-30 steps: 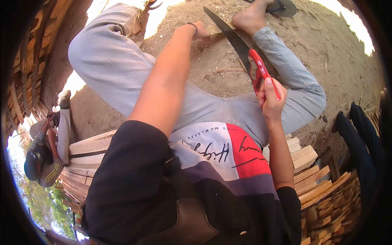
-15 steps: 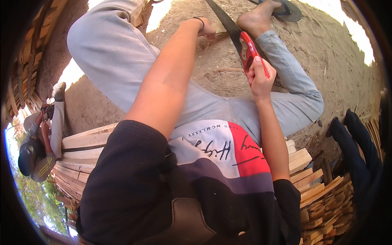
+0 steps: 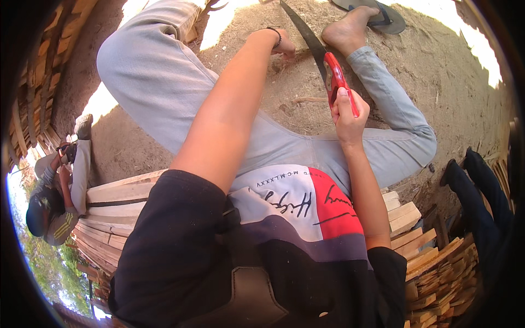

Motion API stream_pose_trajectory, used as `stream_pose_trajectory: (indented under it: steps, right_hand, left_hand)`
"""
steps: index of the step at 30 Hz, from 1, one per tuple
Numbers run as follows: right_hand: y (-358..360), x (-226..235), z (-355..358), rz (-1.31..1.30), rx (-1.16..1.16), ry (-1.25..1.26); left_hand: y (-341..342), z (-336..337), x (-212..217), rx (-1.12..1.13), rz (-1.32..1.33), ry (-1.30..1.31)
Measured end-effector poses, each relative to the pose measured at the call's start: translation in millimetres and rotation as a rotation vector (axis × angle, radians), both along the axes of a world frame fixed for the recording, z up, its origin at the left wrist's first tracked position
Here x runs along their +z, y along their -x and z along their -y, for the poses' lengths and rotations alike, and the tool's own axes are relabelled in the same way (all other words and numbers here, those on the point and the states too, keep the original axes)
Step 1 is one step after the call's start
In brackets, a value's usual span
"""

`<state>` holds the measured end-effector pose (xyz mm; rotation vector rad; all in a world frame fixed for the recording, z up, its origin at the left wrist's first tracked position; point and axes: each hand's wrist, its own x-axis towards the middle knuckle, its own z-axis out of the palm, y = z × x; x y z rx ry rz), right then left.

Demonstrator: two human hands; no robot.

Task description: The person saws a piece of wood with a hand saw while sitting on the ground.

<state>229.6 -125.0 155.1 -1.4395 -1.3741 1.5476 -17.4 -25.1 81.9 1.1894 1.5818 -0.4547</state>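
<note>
My right hand (image 3: 350,116) is wrapped round the red handle (image 3: 336,82) of a handsaw. The saw's dark blade (image 3: 307,34) points away from me, slanting to the far left between my left hand and a bare foot. My left hand (image 3: 284,47), with a dark band at its wrist, is low over the dirt to the left of the blade, apart from it. Its fingers are curled in, and whatever they may hold is hidden. A thin stick (image 3: 309,100) lies on the ground to the left of the handle.
My bent legs in pale grey trousers (image 3: 158,71) frame the dirt ground (image 3: 279,82). A sandal (image 3: 387,21) lies past the bare foot. Stacked planks (image 3: 123,192) are at the left, more cut timber (image 3: 437,273) at the lower right. Another person (image 3: 52,202) sits far left; dark-trousered legs (image 3: 474,191) show right.
The saw and my right hand have come slightly nearer to me. My left hand has stayed low by the ground with its fingers curled; the whole view has shifted a little.
</note>
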Motion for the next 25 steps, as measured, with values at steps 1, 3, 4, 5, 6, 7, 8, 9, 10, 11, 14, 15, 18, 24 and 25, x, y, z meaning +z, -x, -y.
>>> stream_pose_trajectory:
  steps: [1,3,4,5,6,7,8,9,10,11,14,15,18,24,25]
  right_hand:
    - [-3,3,5,0.084,0.053,-0.05]
    - [-17,16,15,0.047,0.049,0.056]
    - [-24,24,13,0.024,0.054,0.085]
    - [-31,35,19,-0.002,0.027,0.12]
    - [-39,46,27,-0.024,0.0,0.167]
    - [-49,48,36,-0.006,0.017,0.151]
    - [-58,50,43,0.015,0.03,0.126]
    - [-64,51,47,0.035,0.043,0.1]
    - [-63,54,46,0.044,0.054,0.095]
    - [-59,53,43,0.033,0.07,0.089]
    - [-48,52,45,0.018,0.045,0.14]
    - [-44,50,47,0.01,0.018,0.166]
    - [-43,37,51,0.085,0.082,0.083]
    - [-44,31,42,-0.089,0.02,0.187]
    - [-44,30,42,-0.136,0.012,0.182]
  left_hand:
    - [0,3,1,-0.008,-0.007,0.028]
    - [-5,14,0,-0.037,-0.003,-0.013]
    - [-6,11,1,-0.046,-0.009,-0.058]
    - [-4,10,1,-0.055,-0.013,-0.088]
    - [3,6,-6,-0.072,-0.028,-0.035]
    - [3,8,-4,-0.069,-0.032,0.002]
    - [4,5,3,-0.07,-0.033,0.03]
    - [4,4,7,-0.07,-0.034,0.056]
    - [3,3,5,-0.081,-0.021,0.038]
    - [5,6,-1,-0.088,-0.027,0.019]
    - [6,12,-20,-0.11,-0.123,-0.073]
    - [2,8,-9,-0.117,-0.149,-0.008]
    - [-8,11,-12,-0.207,-0.298,-0.165]
    - [19,-10,9,0.247,-0.278,-0.056]
    - [26,-29,22,0.247,-0.292,-0.099]
